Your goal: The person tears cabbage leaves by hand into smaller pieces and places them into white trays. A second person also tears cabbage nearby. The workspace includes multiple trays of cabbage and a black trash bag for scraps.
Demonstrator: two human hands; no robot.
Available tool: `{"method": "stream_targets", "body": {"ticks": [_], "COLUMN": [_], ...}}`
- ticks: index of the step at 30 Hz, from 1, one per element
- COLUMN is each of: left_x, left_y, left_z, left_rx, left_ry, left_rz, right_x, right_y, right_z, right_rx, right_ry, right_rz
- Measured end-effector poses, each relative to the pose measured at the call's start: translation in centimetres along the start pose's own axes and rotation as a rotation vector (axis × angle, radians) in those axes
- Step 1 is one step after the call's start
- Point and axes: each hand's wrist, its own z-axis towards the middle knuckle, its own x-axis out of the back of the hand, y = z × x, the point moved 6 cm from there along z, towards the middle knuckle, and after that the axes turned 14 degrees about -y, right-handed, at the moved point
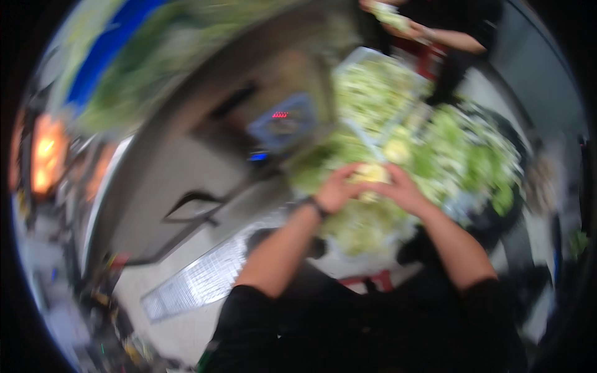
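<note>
Both of my hands close around a pale yellow-green leafy vegetable head [371, 173], probably lettuce or cabbage. My left hand [335, 191], with a dark band at the wrist, grips one side, and my right hand [405, 190] grips the other. Just beyond my fingers lies a second pale head [396, 151]. Loose pale leaves [366, 228] fill a container below my hands. Farther off, a light plastic crate [359, 132] is heaped with leaves. To the right, green outer leaves [466, 154] lie in a dark bag or bin [508, 123]. Blur hides finer detail.
At the top, a co-worker's hand [410, 31] holds a pale leafy piece [391, 15]. A blue basket [303, 109] is left of the crate, near a red lit display [280, 114]. A metal floor grating [200, 279] runs at lower left. An orange glow [45, 154] shows far left.
</note>
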Motion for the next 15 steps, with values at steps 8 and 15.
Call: {"method": "stream_targets", "body": {"ticks": [8,15], "left_x": [-1.0,-0.4], "left_y": [-0.3,-0.4], "left_z": [0.5,-0.6], "left_rx": [0.062,0.037], "left_ry": [0.083,0.029], "left_rz": [0.176,0.137], "right_x": [0.6,-0.1], "right_y": [3.0,0.2], "right_z": [-0.2,-0.1], "right_rx": [-0.096,-0.307], "right_ry": [0.151,-0.043], "right_rz": [-0.369,-0.197]}}
